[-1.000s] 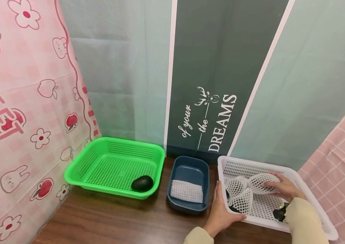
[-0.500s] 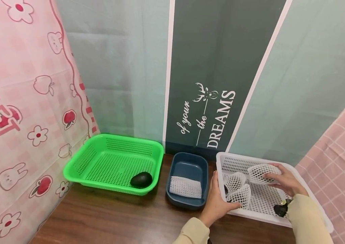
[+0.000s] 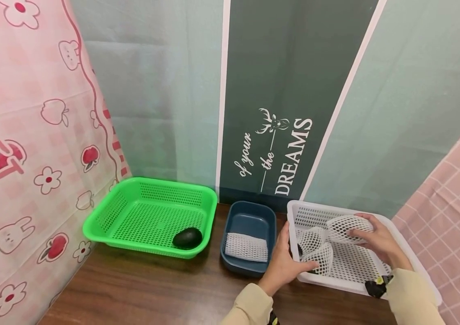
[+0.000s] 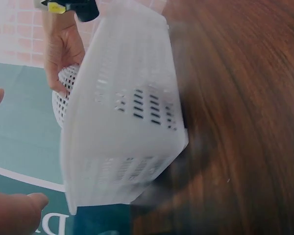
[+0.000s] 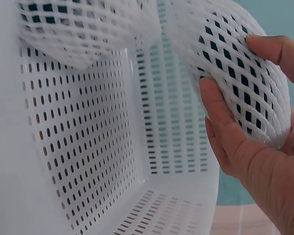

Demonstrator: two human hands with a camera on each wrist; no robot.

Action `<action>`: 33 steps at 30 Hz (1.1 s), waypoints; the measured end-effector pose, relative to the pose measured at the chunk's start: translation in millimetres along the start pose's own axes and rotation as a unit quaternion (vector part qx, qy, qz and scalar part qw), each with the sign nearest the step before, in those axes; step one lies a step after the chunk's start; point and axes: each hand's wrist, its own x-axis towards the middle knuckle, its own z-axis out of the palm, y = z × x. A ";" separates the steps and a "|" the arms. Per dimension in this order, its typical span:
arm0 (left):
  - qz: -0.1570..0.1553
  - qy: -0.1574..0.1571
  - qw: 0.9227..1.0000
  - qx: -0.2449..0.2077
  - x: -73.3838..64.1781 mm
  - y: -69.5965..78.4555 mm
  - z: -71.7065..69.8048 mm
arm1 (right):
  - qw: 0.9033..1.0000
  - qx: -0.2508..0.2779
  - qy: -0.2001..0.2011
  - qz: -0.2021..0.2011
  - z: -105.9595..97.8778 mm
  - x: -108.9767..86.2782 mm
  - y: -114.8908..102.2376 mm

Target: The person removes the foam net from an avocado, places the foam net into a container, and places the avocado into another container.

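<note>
R. hand (image 3: 380, 241) grips a netted item (image 5: 230, 68), lifted a bit higher than approx. 1 sec. ago, showing above rim of white basket (image 3: 340, 285) near two more netted items (image 3: 322, 257); pick-up looks done, net still on. L. hand (image 3: 283, 266), fingers spread wide, at basket's left end, contact unclear. Dark item (image 3: 187, 238) in green basket (image 3: 148, 251), loose net (image 3: 246, 247) in blue tray (image 3: 252, 223).

A bulging white foam net (image 3: 344, 229), showing dark through its holes, is slanting in the right hand (image 3: 381, 243) over the basket (image 3: 340, 285).
</note>
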 end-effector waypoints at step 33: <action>-0.034 -0.027 0.993 -0.109 4.6 13.2 -30.8 | 0.998 0.031 0.046 -0.026 50.7 -53.4 -57.3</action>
